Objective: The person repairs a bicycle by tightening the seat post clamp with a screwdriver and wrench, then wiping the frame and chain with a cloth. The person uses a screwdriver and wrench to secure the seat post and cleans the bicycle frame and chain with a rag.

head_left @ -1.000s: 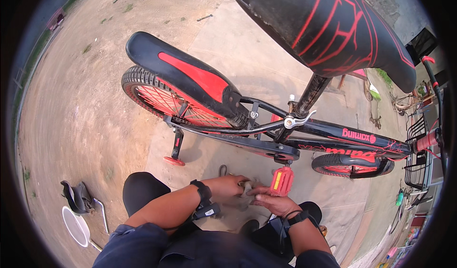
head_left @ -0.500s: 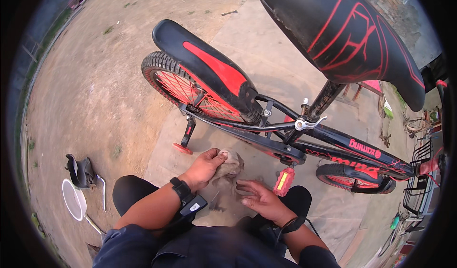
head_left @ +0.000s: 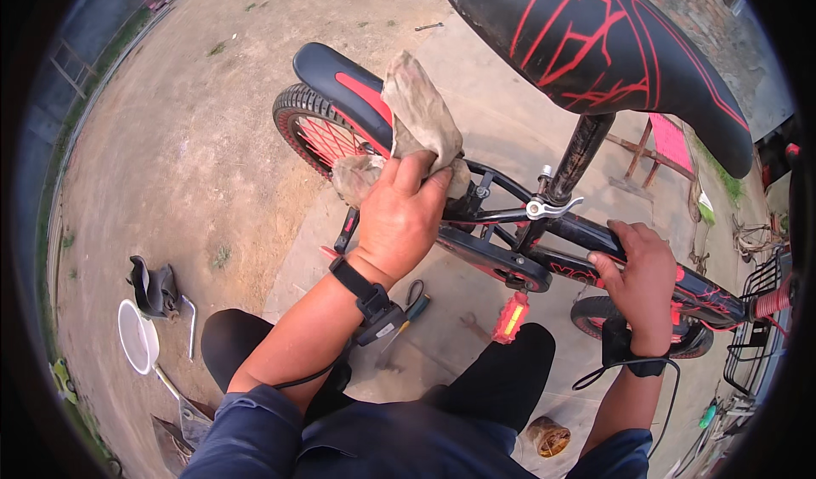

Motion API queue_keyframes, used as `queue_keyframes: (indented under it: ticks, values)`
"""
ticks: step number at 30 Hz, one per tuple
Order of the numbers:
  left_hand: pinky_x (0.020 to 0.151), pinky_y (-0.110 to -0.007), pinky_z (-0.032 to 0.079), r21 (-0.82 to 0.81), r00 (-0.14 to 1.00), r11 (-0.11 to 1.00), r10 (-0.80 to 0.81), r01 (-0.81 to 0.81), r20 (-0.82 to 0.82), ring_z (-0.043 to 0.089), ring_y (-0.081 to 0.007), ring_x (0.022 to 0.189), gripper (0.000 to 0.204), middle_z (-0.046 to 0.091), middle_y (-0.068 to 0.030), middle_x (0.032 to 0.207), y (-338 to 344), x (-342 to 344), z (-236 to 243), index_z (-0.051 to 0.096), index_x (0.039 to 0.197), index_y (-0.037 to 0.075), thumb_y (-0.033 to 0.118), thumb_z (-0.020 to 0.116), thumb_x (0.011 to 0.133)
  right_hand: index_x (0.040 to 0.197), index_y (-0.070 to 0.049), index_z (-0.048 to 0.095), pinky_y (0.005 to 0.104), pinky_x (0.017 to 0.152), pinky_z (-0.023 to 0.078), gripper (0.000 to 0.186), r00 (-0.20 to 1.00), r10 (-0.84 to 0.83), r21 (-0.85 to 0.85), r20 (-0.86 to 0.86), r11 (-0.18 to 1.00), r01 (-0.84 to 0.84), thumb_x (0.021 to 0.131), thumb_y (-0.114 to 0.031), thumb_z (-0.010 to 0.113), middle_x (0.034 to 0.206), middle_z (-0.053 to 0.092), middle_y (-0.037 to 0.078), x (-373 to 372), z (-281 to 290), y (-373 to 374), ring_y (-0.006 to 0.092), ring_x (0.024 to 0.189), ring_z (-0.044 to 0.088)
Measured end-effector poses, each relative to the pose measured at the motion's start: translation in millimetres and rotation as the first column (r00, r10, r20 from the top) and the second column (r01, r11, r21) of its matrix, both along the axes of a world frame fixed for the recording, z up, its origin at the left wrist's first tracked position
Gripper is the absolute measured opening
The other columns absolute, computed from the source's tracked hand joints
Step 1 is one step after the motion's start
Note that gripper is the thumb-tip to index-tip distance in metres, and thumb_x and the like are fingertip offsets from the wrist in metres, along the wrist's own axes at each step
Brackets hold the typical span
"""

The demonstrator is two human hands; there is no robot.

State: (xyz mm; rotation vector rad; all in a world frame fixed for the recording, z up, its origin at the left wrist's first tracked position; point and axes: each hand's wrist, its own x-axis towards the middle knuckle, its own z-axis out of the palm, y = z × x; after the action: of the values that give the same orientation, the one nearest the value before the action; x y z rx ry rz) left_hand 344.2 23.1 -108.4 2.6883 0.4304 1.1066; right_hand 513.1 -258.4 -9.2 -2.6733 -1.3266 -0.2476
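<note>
A small black and red bicycle stands crosswise before me, its saddle (head_left: 586,50) nearest the camera. My left hand (head_left: 399,215) is closed on a dirty beige rag (head_left: 416,96) at the rear mudguard (head_left: 340,69). The rag hides much of the mudguard and part of the rear wheel (head_left: 319,135). Farther right, my right hand (head_left: 642,279) has its fingers over the bicycle's frame tube (head_left: 578,231), with the thumb on the near side. A red pedal (head_left: 510,317) with a yellow reflector hangs between my knees and the frame.
Below my left forearm lie a screwdriver (head_left: 414,311) and a wrench (head_left: 474,324). A brown roll (head_left: 548,436) sits by my right leg. At left are a white long-handled scoop (head_left: 138,336), a bent metal tube (head_left: 189,326) and a black piece (head_left: 155,288). A pink-topped stool (head_left: 671,146) stands beyond.
My left hand has carried the rag from near my knees up and forward onto the rear mudguard. My right hand has moved away from the rag, rightward onto the frame tube.
</note>
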Motion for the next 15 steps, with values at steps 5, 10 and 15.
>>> queue_keyframes:
  ticks: [5, 10, 15]
  values:
    - [0.087, -0.042, 0.057, 0.011, 0.987, 0.998, 0.055, -0.058, 0.154, 0.065, -0.0342, 0.105, 0.030, 0.065, -0.0125, 0.117, 31, -4, 42, 0.073, 0.110, 0.005, -0.001, 0.070, 0.081, 0.106, -0.005, 0.073, 0.0477, 0.074, 0.049, 0.042, 0.997, -0.044, 0.027, 0.063, 0.999, 0.042, 0.079, -0.034, 0.083, 0.088, 0.064, 0.013, -1, -8, -1, 0.0358, 0.086, 0.063]
    - [0.098, -0.048, 0.050, 0.240, 0.989, 0.960, 0.137, -0.147, 0.057, 0.063, -0.0401, 0.110, 0.027, 0.068, -0.0169, 0.121, 95, 7, 71, 0.070, 0.115, 0.003, 0.005, 0.068, 0.089, 0.105, -0.004, 0.073, 0.0469, 0.073, 0.048, 0.043, 0.995, -0.038, 0.047, 0.096, 0.998, 0.034, 0.078, -0.037, 0.083, 0.087, 0.064, 0.013, 1, -14, -4, 0.0356, 0.085, 0.063]
    - [0.117, -0.045, 0.039, 0.222, 0.971, 0.962, -0.115, 0.162, -0.210, 0.063, -0.0289, 0.122, 0.025, 0.070, -0.0094, 0.118, 2, 40, 14, 0.072, 0.109, 0.009, 0.013, 0.066, 0.085, 0.105, -0.004, 0.073, 0.0466, 0.073, 0.047, 0.045, 0.996, -0.024, 0.059, 0.087, 0.998, 0.019, 0.078, -0.039, 0.083, 0.087, 0.064, 0.012, 0, -15, 0, 0.0353, 0.084, 0.062]
